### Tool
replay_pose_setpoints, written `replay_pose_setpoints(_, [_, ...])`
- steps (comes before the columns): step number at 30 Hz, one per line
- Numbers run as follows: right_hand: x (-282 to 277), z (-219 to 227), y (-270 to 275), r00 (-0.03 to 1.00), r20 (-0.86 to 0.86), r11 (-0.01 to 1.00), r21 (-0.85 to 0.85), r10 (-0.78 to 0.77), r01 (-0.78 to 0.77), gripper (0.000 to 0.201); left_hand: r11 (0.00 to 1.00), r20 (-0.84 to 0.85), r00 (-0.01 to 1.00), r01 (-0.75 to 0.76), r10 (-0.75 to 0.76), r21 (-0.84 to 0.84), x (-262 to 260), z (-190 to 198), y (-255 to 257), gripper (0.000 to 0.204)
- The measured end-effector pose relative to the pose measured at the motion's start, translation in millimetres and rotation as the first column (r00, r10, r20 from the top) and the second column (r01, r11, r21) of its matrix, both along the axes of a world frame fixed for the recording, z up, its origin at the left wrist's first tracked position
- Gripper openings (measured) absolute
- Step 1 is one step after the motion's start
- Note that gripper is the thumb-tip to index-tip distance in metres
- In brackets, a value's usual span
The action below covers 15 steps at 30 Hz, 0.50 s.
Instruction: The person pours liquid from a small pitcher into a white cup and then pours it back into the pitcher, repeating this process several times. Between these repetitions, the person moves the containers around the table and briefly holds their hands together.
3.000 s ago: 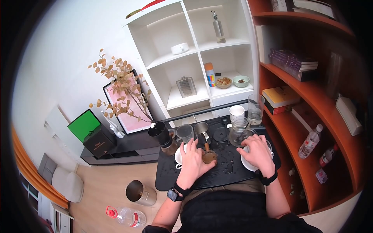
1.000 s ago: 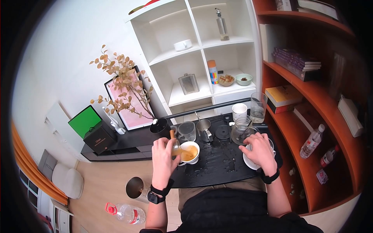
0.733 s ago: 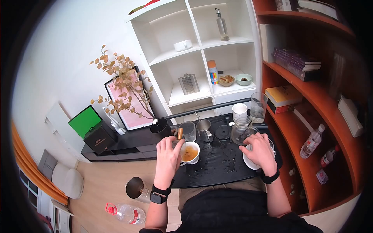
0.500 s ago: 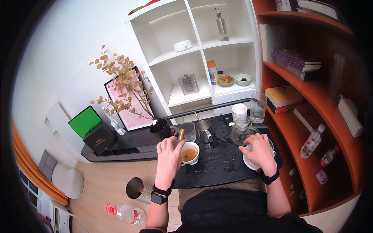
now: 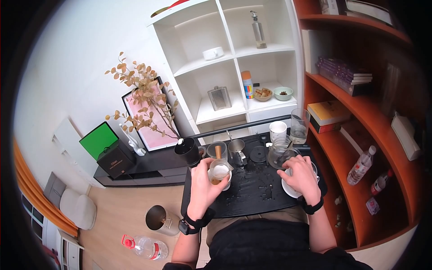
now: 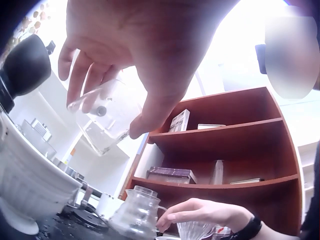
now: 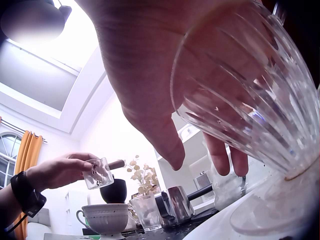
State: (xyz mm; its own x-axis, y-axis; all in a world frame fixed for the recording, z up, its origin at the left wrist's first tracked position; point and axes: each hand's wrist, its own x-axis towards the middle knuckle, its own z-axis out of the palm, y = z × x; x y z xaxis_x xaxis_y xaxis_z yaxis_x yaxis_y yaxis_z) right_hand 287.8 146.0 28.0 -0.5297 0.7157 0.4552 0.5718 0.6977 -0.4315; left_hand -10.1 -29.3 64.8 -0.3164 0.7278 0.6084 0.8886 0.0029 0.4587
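Left hand (image 5: 201, 185) — fingers and thumb gripping the small glass (image 5: 221, 169), held above the white cup (image 7: 106, 219), clear of its rim. Right hand (image 5: 302, 175) — fingers loosely bent, thumb apart, beside the ribbed glass (image 7: 280, 115) on the saucer (image 5: 290, 190); contact cannot be confirmed. Beyond, carafe (image 5: 276, 156) and steel jug (image 5: 236, 151) stand on the black table (image 5: 252, 193).

Room between hands (image 5: 203, 185), pitcher (image 5: 236, 152) beyond

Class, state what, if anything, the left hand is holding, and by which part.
The left hand holds a small glass by its clear side wall; the wooden handle juts free of the grip.
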Motion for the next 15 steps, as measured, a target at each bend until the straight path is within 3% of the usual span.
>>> replay_pose_setpoints(1, [0,0,0,1.000,0.001,1.000,-0.001,-0.001,0.001,0.034,1.000,0.000,1.000,-0.001,0.001,0.001,3,-1,2,0.064])
replay_pose_setpoints(3, [0,1,0,1.000,0.002,1.000,-0.003,-0.003,0.003,0.034,0.988,0.256,0.959,0.141,-0.122,-0.058,8,-2,9,0.064])
replay_pose_setpoints(5, [-1,1,-1,1.000,0.003,1.000,-0.006,-0.005,0.005,0.034,0.983,0.180,0.967,0.184,-0.181,0.002,14,-6,16,0.063])
replay_pose_setpoints(11, [1,-1,1,1.000,-0.009,1.000,0.007,-0.001,0.001,0.034,0.982,-0.130,0.978,0.149,-0.164,-0.114,26,-9,32,0.062])
replay_pose_setpoints(15, [1,0,0,1.000,-0.001,1.000,-0.004,0.002,-0.002,0.034,0.983,-0.177,0.973,0.122,-0.145,-0.135,26,-25,39,0.061])
